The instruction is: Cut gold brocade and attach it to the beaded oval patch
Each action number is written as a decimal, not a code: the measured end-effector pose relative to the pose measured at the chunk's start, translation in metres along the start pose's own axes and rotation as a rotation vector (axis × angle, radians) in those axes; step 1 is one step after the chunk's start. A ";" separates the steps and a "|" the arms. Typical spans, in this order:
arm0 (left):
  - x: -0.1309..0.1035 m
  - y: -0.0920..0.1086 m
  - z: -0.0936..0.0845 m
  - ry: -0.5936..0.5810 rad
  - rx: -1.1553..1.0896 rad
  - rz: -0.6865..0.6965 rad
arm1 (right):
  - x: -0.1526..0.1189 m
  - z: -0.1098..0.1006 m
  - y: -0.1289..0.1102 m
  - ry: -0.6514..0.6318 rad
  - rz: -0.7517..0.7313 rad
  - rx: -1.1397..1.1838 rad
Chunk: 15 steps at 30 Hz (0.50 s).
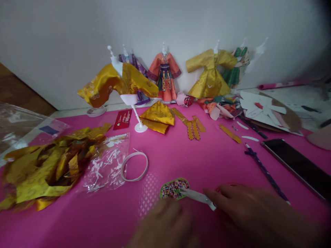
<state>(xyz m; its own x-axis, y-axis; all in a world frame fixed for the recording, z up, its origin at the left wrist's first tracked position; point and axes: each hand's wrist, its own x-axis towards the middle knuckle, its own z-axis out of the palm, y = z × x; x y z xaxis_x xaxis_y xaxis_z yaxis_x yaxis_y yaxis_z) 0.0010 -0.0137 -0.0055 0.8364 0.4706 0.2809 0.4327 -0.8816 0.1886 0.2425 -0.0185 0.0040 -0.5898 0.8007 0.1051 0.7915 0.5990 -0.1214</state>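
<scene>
My right hand (240,206) is closed round a pair of scissors (196,196) with pale blades and a red handle, mostly covered by the fingers. The blade tips point left and reach over a small oval dish of multicoloured beads (170,188) with a green rim. Just in front of that dish is my left hand (165,224), blurred, its fingers curled inward. Whatever it may hold is hidden. Left of the dish lies a piece of white netting (149,194) on the pink mat (207,162).
Small dressed stands, one in an orange robe (165,75), line the wall. Yellow fabric scraps (49,165), a bag of white clippings (108,165) and a ring of white tape (134,167) lie left. A purple pen (266,172) and a phone (297,165) lie right.
</scene>
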 end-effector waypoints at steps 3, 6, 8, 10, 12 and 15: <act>0.006 -0.029 -0.023 0.001 -0.043 -0.303 | -0.001 0.002 -0.001 0.001 0.025 -0.009; 0.010 -0.045 -0.032 -0.015 -0.177 -0.377 | -0.001 -0.001 -0.003 -0.035 0.015 0.003; 0.011 -0.047 -0.029 -0.038 -0.257 -0.400 | -0.001 -0.004 -0.004 -0.030 0.005 0.008; 0.011 -0.047 -0.023 -0.041 -0.303 -0.414 | -0.002 -0.006 -0.005 -0.026 0.000 0.008; 0.011 -0.045 -0.017 -0.042 -0.328 -0.413 | -0.002 -0.006 -0.007 -0.036 0.009 0.007; 0.012 -0.047 -0.012 -0.053 -0.327 -0.402 | -0.002 -0.006 -0.008 -0.050 0.020 0.011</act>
<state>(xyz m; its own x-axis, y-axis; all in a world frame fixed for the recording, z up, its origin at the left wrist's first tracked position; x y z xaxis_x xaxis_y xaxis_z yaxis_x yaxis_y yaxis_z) -0.0138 0.0338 0.0007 0.6452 0.7599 0.0791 0.6027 -0.5699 0.5585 0.2384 -0.0251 0.0102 -0.5817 0.8116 0.0533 0.8013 0.5831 -0.1339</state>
